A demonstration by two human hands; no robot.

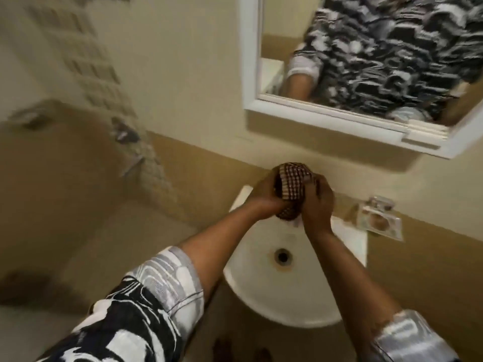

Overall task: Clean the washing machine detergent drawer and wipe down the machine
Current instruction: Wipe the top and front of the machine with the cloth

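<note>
— Where was the checked cloth (291,190)?
— Bunched into a wad above the back rim of the white basin (261,296), lifted clear of the bowl and caught between both hands.
— How did the hands have it?
— The left hand (264,195) had its fingers curled tight round the wad's left side. The right hand (317,205) was wrapped round the right side and lower end, fingers closed on the fabric. Both forearms reached in over the basin from its front.
— And the basin itself?
— Its drain (282,256) sat mid-bowl with a brownish ring round it. A small clear item (376,218) lay just right of the basin, too blurred to name. A white-framed mirror (251,74) hung above the basin, off to its right, and showed a patterned shirt (392,48)
</note>
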